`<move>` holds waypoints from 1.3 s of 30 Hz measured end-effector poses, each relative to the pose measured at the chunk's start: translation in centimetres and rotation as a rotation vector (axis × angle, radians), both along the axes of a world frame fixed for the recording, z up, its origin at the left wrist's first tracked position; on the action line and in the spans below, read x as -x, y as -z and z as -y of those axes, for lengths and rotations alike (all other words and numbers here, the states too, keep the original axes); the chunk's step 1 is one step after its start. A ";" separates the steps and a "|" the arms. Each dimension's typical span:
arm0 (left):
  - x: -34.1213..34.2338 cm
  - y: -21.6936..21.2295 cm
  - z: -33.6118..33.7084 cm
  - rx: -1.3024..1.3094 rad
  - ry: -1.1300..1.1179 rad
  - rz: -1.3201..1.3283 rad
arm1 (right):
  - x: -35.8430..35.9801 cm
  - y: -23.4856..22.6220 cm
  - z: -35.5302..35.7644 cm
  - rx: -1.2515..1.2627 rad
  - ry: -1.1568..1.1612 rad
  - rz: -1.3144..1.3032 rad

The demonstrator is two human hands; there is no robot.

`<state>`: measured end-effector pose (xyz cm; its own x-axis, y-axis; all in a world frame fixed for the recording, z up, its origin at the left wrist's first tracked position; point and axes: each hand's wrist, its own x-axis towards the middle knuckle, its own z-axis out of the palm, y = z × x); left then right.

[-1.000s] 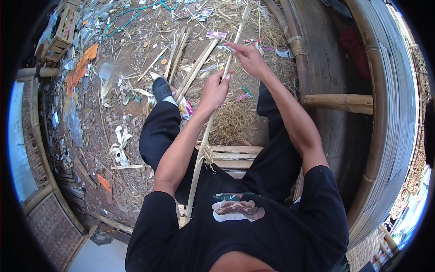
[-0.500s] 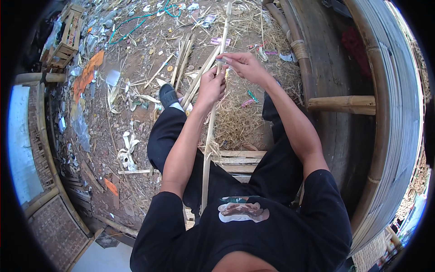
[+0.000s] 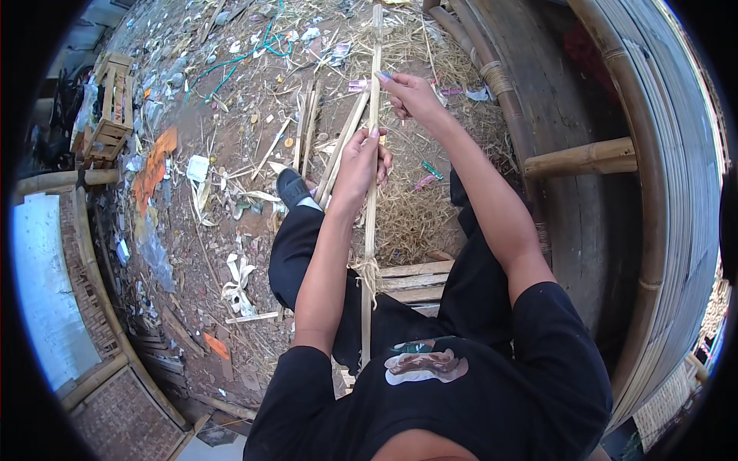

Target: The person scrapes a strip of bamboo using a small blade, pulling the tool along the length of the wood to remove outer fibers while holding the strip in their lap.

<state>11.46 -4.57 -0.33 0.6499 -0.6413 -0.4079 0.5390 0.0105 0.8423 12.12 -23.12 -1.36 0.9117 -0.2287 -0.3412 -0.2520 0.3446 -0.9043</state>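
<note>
A long, pale bamboo strip (image 3: 371, 219) runs from my lap away to the far ground, with curled shavings (image 3: 368, 272) hanging off it near my knees. My left hand (image 3: 363, 161) is closed around the strip about midway, thumb lying along its top. Farther up, my right hand (image 3: 415, 100) is closed in a pinch right beside the strip. A small greyish piece (image 3: 383, 75) shows at its fingertips against the strip's edge; its kind is too small to make out. The strip's near end lies against my dark clothes.
More split strips (image 3: 345, 142) lie beyond my left shoe (image 3: 292, 187). A heap of shavings (image 3: 411, 219) covers the ground between my legs, above wooden slats (image 3: 415, 283). At right stands a bamboo-framed bench (image 3: 580, 159); at far left, a wooden crate (image 3: 114, 107). Litter is scattered around.
My right hand has moved farther up along the strip, away from my left hand. The strip now stands straighter in view, and the whole view has shifted a little.
</note>
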 end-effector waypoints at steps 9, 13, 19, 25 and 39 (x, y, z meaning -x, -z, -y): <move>0.7 -0.2 -0.5 -0.070 0.182 -0.014 | -1.1 1.8 0.6 0.431 0.184 -0.057; 1.7 -1.7 -0.9 -0.171 0.364 -0.028 | -0.5 0.6 1.5 0.523 0.255 -0.076; 3.6 -0.7 -0.9 -0.058 0.227 -0.032 | -0.3 0.8 3.3 0.561 0.284 -0.076; 4.3 -0.9 -0.5 0.007 0.077 -0.117 | 0.0 1.0 4.2 0.359 0.259 0.103; 5.9 -1.0 -0.2 0.049 0.103 -0.121 | 0.5 0.5 5.3 0.783 0.220 0.080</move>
